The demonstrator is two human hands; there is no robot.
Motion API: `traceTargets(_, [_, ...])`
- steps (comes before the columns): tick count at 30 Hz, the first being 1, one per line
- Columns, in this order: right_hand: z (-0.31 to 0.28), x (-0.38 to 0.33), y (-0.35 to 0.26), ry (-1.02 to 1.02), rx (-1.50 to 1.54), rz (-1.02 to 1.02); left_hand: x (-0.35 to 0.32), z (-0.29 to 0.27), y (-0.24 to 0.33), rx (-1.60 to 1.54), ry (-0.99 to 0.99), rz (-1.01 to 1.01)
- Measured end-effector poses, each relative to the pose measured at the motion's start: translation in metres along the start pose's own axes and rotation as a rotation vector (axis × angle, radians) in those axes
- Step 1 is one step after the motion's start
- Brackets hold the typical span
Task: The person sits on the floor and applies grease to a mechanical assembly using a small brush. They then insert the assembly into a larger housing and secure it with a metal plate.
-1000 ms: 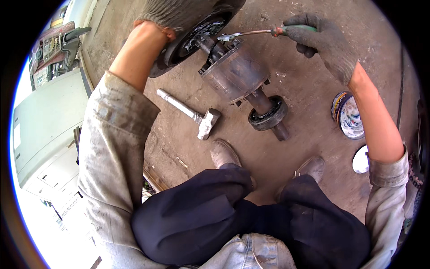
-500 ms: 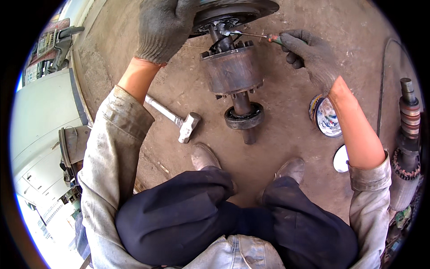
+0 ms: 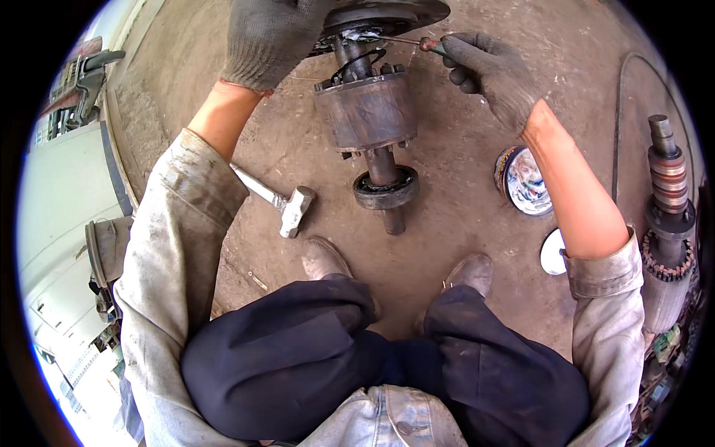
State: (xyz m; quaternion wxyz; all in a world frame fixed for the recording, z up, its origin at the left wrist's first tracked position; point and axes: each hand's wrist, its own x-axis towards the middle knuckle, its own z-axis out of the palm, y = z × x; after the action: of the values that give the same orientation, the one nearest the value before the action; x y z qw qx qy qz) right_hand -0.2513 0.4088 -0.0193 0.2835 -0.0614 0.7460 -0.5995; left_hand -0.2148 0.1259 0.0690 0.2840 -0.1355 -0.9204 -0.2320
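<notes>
A motor rotor with a rusty brown cylinder stands on the floor ahead of me, a bearing on the near part of its shaft. Across its far end lies a dark, round metal end cover, tilted. My gloved left hand grips the cover's left edge, its fingertips hidden at the picture's top. In my gloved right hand is a screwdriver with a red and green handle. Its blade reaches left to whitish grease at the cover's underside, beside the shaft. A thin black cable loop hangs there.
A sledgehammer lies left of the rotor. To the right stand an open grease tub and a white lid. Another rotor and a black cable are at far right. My shoes rest close to the rotor.
The whole view has shifted, so things appear slightly further left. The screwdriver's tip has moved up from the shaft to the grease under the cover. My left hand stays at the cover.
</notes>
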Motion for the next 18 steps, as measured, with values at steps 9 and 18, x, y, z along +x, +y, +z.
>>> traceTargets(9, [0.015,0.014,0.022,-0.074,0.254,0.017,-0.03,-0.023,-0.025,-0.314,0.145,-0.433])
traceTargets(18, [0.046,0.003,0.018,-0.095,0.201,0.042,-0.113,-0.078,-0.021,-0.315,0.033,-0.584])
